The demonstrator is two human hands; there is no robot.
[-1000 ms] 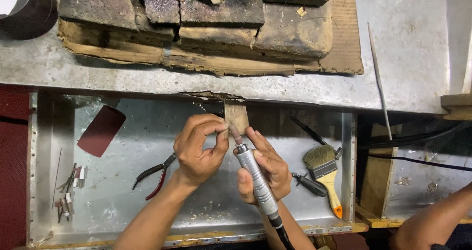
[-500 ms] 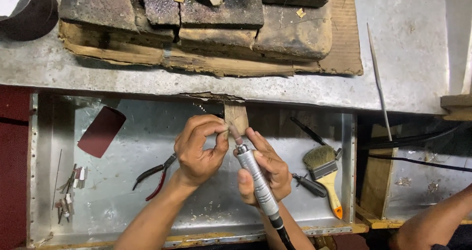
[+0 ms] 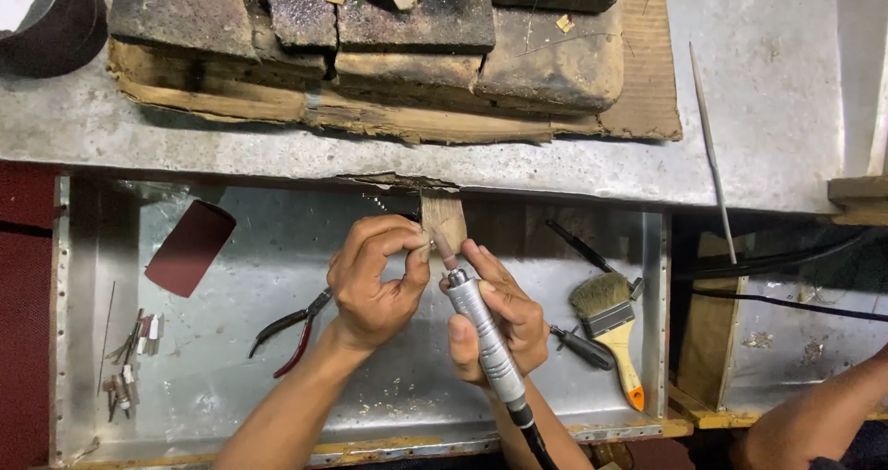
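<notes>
The left hand [image 3: 375, 285] pinches a tiny workpiece, too small to identify, between thumb and fingertips against the worn wooden bench peg [image 3: 444, 220] jutting from the metal-covered bench edge. The right hand [image 3: 504, 317] grasps a silver cylindrical rotary handpiece [image 3: 486, 336], its brownish tip touching the pinched spot. In the metal tray [image 3: 231, 359] below lie red-handled pliers [image 3: 291, 331], a wooden-handled bristle brush [image 3: 610, 322] and a dark red sheet [image 3: 190, 248].
</notes>
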